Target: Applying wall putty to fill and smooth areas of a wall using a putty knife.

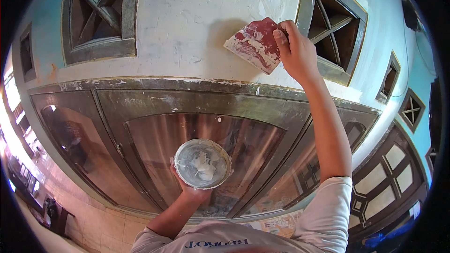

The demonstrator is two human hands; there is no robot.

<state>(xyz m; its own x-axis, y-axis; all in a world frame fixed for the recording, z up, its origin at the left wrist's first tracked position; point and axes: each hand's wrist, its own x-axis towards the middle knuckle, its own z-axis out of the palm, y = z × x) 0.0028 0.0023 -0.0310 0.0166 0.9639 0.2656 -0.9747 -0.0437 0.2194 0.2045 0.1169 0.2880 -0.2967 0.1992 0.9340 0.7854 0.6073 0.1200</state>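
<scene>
My right hand is raised, its fingers closed around a red putty spreader smeared with dried and fresh white filler. The spreader's wide edge points down and to the left, close to the white wall; its shadow falls just left of it. Whether the edge touches the wall I cannot tell. Lower down, my left hand supports a round bowl from beneath, with fingers around its side. A lump of white putty lies in the bowl, whose rim is crusted with residue.
Framed vent openings with crossed bars, one at the left and one at the right, flank the wall patch. Below runs a paint-flecked wooden ledge above glazed wooden doors. A tiled floor shows at lower left.
</scene>
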